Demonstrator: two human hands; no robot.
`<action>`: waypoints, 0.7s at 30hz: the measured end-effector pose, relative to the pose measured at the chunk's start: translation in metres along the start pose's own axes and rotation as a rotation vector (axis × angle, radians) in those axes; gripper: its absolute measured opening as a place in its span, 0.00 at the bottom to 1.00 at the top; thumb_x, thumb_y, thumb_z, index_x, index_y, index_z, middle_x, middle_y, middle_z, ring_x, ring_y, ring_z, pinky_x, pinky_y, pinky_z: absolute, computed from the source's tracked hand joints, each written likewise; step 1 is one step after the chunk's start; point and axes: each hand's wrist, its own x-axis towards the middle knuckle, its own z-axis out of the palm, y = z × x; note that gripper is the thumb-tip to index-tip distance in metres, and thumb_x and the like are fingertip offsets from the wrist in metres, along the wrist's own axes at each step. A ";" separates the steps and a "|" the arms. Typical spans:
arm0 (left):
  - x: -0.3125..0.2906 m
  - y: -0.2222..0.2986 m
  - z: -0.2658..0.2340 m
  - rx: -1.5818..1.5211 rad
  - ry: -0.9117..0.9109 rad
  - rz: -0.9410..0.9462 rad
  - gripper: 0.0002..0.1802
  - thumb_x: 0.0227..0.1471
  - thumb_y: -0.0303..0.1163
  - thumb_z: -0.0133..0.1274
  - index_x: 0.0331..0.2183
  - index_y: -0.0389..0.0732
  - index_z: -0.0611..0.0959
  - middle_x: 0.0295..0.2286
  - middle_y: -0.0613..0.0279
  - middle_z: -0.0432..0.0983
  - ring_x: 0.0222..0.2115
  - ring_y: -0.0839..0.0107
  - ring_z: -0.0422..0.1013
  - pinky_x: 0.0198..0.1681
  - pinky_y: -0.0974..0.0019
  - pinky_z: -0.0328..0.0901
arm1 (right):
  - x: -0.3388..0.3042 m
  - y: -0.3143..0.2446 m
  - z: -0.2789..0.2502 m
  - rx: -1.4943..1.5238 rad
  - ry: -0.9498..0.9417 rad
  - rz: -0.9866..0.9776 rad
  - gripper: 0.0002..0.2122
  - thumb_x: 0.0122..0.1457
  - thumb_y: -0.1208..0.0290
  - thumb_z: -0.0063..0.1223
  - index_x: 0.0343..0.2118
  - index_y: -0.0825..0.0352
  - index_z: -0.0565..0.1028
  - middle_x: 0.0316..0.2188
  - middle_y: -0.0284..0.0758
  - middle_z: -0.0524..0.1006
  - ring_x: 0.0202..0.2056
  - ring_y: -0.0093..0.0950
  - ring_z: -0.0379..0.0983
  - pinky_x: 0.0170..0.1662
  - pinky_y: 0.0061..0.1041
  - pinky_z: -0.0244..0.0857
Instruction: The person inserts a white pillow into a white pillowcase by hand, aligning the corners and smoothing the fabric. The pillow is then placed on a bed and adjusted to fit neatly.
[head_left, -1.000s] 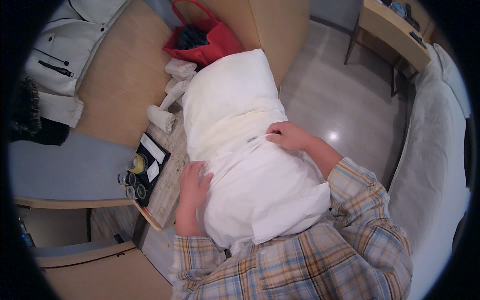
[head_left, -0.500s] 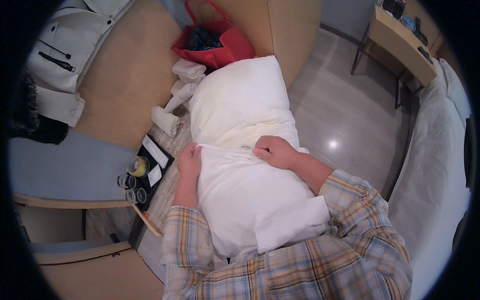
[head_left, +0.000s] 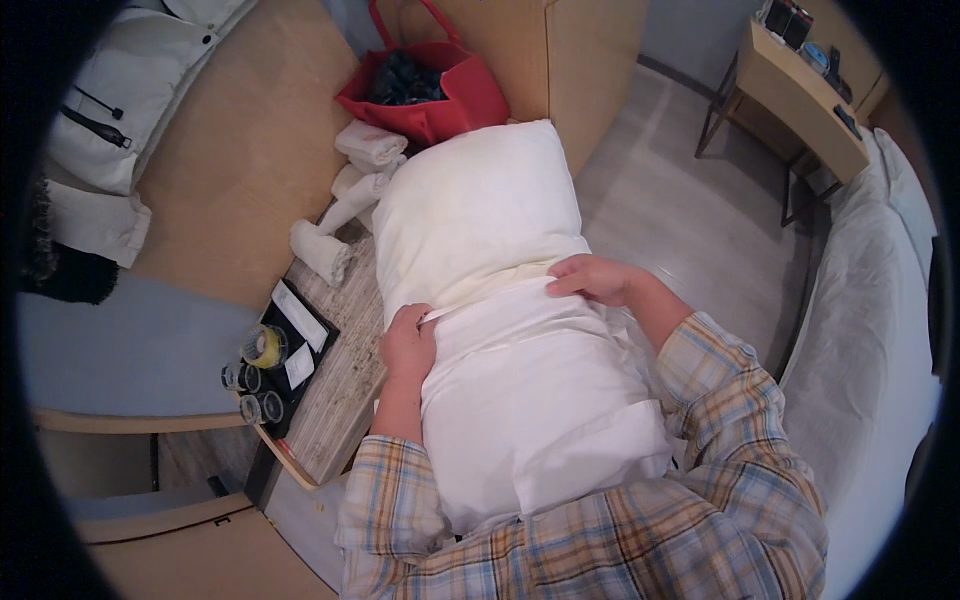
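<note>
A cream-white pillow (head_left: 485,195) lies lengthwise before me, its near part inside a white pillowcase (head_left: 530,380). The case's opening runs across the middle of the pillow, and its loose end sits against my body. At the left end of that edge, my left hand (head_left: 408,342) is closed on the pillowcase with curled fingers. My right hand (head_left: 597,279) pinches the same edge at the right side, thumb on top. Part of the fingers of each hand is hidden by the cloth.
Rolled white towels (head_left: 322,252) lie left of the pillow on a wood-grain counter (head_left: 340,370). A black tray (head_left: 300,345) there holds glasses and a glass pot. Behind the pillow stands a red tote bag (head_left: 468,100). A bed (head_left: 850,330) is on the right, a desk (head_left: 800,85) at far right.
My left hand has moved slightly right and nearer to me. My right hand has moved right and a little farther away along the pillowcase edge. The view has shifted slightly.
</note>
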 end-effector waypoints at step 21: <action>-0.104 -0.073 -0.038 -0.395 0.012 -0.276 0.12 0.43 0.23 0.57 0.35 0.38 0.79 0.36 0.61 0.70 0.34 0.71 0.69 0.39 0.70 0.64 | -0.015 0.013 0.039 -0.733 0.840 -0.367 0.11 0.48 0.68 0.59 0.34 0.65 0.73 0.34 0.39 0.74 0.39 0.38 0.71 0.42 0.33 0.64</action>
